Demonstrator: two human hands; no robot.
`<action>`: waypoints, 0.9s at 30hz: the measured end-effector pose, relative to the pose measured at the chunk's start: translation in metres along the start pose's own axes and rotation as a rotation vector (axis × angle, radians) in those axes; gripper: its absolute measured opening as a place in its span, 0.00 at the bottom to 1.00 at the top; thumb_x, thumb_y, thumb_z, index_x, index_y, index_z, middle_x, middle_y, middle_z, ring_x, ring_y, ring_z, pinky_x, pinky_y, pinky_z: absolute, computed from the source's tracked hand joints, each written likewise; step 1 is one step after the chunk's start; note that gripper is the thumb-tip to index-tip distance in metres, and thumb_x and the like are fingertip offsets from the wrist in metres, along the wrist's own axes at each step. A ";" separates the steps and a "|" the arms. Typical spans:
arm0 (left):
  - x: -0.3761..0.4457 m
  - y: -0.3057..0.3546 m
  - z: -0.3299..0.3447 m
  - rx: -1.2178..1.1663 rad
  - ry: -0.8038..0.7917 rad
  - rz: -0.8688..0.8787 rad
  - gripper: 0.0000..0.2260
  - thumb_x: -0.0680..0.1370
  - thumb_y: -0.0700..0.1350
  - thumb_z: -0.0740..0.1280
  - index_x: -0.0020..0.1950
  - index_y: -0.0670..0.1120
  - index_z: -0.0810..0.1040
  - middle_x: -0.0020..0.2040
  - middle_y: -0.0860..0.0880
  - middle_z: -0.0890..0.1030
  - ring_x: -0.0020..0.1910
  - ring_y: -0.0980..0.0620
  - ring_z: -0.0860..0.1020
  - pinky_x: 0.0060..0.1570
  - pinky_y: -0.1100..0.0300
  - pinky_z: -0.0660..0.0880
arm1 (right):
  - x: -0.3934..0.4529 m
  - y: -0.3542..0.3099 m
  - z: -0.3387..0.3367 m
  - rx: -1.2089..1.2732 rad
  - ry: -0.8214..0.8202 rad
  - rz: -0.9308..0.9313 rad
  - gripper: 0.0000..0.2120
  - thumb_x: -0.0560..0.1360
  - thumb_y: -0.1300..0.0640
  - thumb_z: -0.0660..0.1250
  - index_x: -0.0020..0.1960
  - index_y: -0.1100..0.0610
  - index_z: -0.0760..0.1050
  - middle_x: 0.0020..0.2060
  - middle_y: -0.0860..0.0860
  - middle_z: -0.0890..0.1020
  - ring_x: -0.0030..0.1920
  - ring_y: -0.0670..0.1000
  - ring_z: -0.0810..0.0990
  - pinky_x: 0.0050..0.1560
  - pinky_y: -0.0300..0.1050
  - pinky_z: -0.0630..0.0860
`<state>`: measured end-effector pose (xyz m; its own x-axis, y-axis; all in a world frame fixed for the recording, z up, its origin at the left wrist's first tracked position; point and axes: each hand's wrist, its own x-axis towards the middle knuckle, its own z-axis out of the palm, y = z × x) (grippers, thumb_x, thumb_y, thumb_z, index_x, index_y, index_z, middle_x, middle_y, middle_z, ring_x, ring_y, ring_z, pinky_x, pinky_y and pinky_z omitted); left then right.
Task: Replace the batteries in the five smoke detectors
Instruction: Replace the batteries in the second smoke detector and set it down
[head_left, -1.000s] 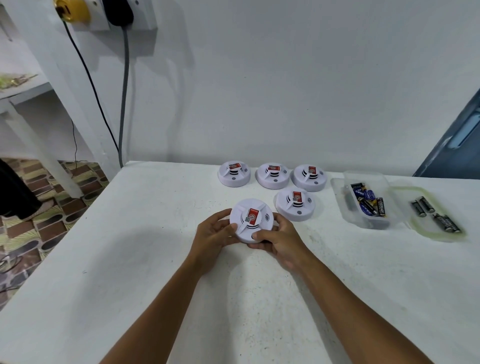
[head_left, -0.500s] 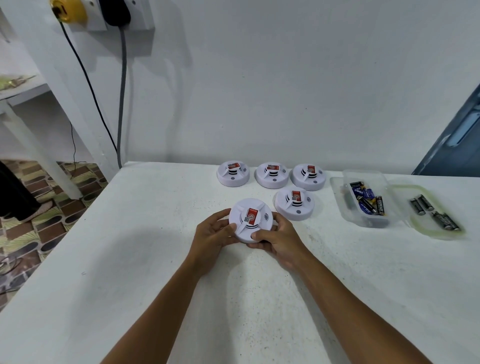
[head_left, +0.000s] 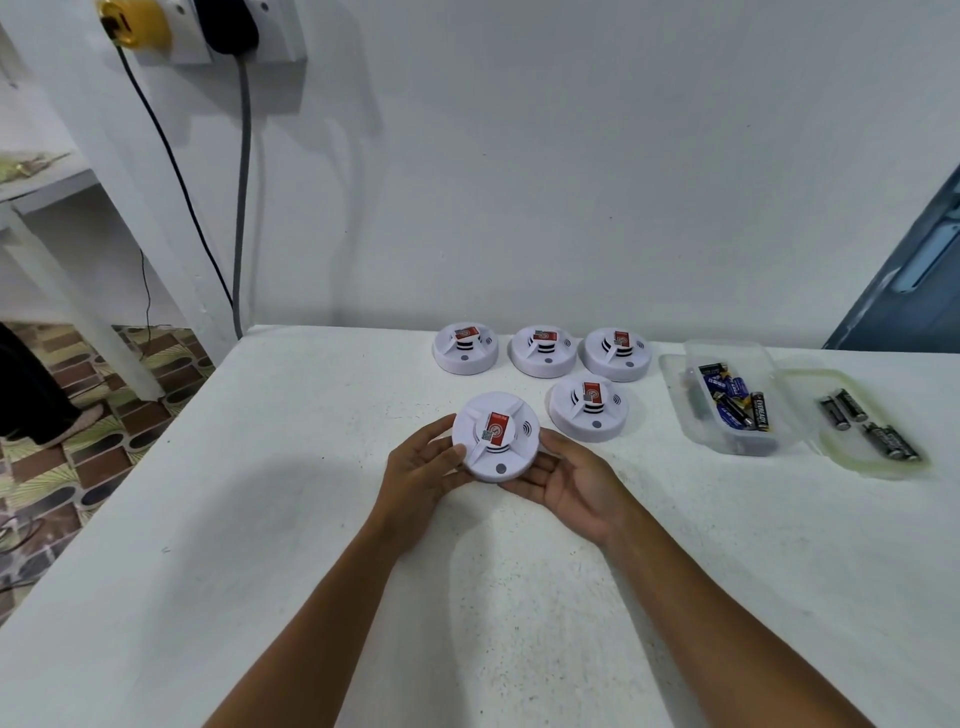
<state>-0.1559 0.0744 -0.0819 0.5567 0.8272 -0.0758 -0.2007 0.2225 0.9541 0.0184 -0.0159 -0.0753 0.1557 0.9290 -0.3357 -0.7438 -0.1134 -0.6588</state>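
A round white smoke detector (head_left: 511, 457) with a red label on top sits between my two hands, face up, just above the table. My left hand (head_left: 423, 465) grips its left rim. My right hand (head_left: 569, 475) cups its right and lower rim with the palm turned up. Another detector (head_left: 588, 410) lies on the table just to the right. Three more, one at the left (head_left: 465, 348), one in the middle (head_left: 543, 351) and one at the right (head_left: 617, 353), stand in a row by the wall.
A clear plastic box (head_left: 748, 441) at the right holds several blue and black batteries (head_left: 735, 400). Its lid (head_left: 878, 467) lies beside it with several dark batteries (head_left: 862, 423) on it. The white table (head_left: 260, 519) ends at the left, above a tiled floor. Cables hang down the wall.
The detector has turned in my hands, so its small grey button now faces me. My right hand has opened out beneath it, palm up.
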 end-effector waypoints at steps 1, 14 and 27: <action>0.000 0.000 0.000 0.001 0.002 -0.003 0.17 0.78 0.35 0.64 0.67 0.41 0.73 0.58 0.42 0.82 0.56 0.41 0.81 0.52 0.50 0.80 | 0.000 0.000 0.000 -0.001 0.002 0.000 0.23 0.74 0.59 0.64 0.66 0.67 0.70 0.59 0.66 0.79 0.60 0.64 0.78 0.57 0.60 0.78; 0.000 0.001 0.001 -0.003 0.016 -0.011 0.17 0.78 0.35 0.64 0.67 0.41 0.73 0.58 0.43 0.82 0.56 0.42 0.81 0.53 0.50 0.80 | 0.001 0.000 -0.001 -0.012 0.004 0.005 0.21 0.78 0.59 0.61 0.68 0.67 0.69 0.60 0.66 0.78 0.62 0.65 0.77 0.62 0.62 0.74; -0.004 0.003 0.005 0.016 0.013 0.000 0.15 0.79 0.36 0.63 0.64 0.45 0.75 0.56 0.48 0.84 0.55 0.45 0.82 0.48 0.55 0.81 | -0.001 0.000 0.000 -0.010 0.014 -0.011 0.24 0.74 0.59 0.65 0.67 0.68 0.70 0.60 0.67 0.78 0.62 0.65 0.77 0.60 0.62 0.75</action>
<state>-0.1546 0.0695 -0.0770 0.5462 0.8339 -0.0798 -0.1877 0.2146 0.9585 0.0177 -0.0171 -0.0748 0.1730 0.9253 -0.3376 -0.7353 -0.1067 -0.6693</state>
